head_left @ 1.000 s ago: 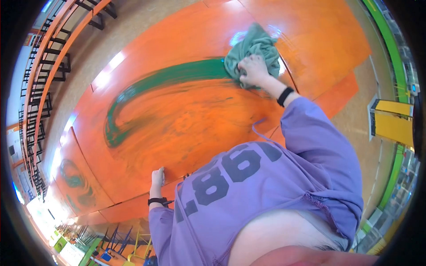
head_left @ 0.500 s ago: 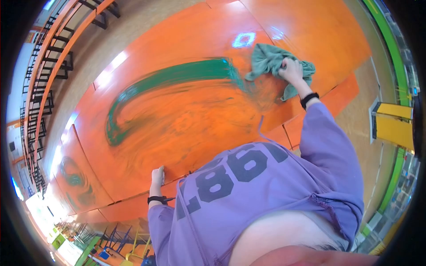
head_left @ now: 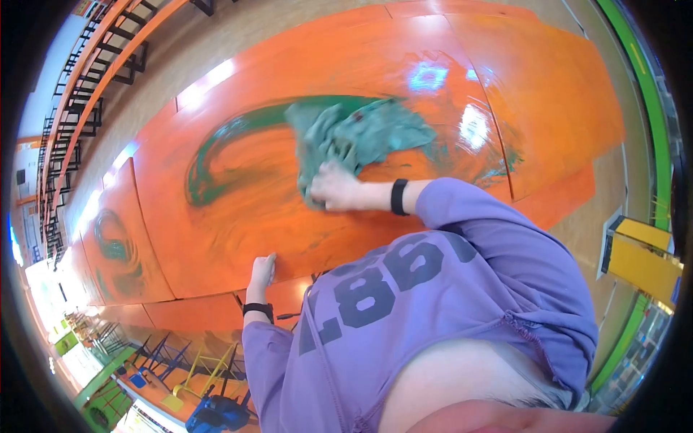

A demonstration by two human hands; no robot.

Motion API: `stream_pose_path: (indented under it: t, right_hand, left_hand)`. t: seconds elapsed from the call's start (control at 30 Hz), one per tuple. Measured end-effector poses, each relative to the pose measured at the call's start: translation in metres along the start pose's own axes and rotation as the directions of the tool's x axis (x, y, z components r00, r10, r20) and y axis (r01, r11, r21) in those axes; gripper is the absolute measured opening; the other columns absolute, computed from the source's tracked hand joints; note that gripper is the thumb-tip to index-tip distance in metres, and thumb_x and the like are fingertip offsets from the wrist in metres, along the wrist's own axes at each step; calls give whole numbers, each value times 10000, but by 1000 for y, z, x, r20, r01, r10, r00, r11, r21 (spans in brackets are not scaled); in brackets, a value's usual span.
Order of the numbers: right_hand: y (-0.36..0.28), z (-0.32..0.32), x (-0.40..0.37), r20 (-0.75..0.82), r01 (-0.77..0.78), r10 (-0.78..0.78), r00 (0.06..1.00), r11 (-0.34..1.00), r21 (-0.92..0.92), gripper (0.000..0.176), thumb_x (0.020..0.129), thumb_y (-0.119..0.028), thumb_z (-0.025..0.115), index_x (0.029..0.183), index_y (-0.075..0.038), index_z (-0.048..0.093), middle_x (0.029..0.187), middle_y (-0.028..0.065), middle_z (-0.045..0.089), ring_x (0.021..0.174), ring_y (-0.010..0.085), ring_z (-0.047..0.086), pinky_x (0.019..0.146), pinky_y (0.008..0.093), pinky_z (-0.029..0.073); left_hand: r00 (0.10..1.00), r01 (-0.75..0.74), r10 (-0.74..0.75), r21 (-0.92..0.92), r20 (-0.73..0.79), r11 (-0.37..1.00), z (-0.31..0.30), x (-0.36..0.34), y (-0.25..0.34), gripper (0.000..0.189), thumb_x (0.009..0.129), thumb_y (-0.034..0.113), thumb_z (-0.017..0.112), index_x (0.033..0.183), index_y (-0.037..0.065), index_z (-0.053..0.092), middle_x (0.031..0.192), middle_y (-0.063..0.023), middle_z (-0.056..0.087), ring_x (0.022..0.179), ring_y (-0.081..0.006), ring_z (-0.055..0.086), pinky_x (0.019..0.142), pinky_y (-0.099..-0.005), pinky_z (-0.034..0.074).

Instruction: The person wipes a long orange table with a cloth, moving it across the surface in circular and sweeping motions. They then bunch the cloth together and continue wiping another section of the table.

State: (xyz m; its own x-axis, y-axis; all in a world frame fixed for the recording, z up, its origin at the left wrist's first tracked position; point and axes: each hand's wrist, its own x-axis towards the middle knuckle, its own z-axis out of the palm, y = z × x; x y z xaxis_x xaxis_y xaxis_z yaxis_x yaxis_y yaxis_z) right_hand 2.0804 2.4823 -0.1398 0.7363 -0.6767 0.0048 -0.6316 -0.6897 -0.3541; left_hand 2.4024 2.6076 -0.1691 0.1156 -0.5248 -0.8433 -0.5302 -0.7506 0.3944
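Observation:
My right hand (head_left: 336, 186) grips a bunched green cloth (head_left: 372, 133), slightly blurred, which lies spread on the orange tabletop (head_left: 245, 238). The cloth partly covers a curved band of green paint (head_left: 242, 130) on that surface; thin green smears surround the band. At the near edge of the table, my left hand (head_left: 263, 271) rests as a loose fist, with nothing visible in it. It is apart from the cloth.
A second green smear (head_left: 112, 245) marks the tabletop at the left. Panel seams cross the table. Long orange benches with black legs (head_left: 90, 108) line the far left. A yellow chair (head_left: 206, 372) stands lower left, and a yellow box-like object (head_left: 642, 263) stands at the right.
My right hand has swept the cloth leftward across the table, from the right side onto the green band. Fresh smears show at the right. My left hand has stayed near the table edge.

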Motion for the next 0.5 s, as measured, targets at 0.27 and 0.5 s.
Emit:
stream_pose_path:
  t: [0.27,0.5]
  right_hand:
    - [5,14,25,-75,342,-335,939,932,118,126,594,-199,589,715,-174,568,764,38,534,783,252,536,660,385,405]
    - [179,-75,59,-212,-446,430,878,894,-32,180,690,-147,557,856,-103,612,888,124,606,889,297,566,749,411,463]
  left_hand:
    - [1000,11,-11,-89,-1,996,1,-1,-4,480,855,322,498,444,122,355,367,-11,346,275,-143,330,290,-283,256]
    - [999,-36,37,-40,23,999,1,-5,3,459,860,316,486,468,100,380,390,-13,368,305,-142,360,317,-289,288]
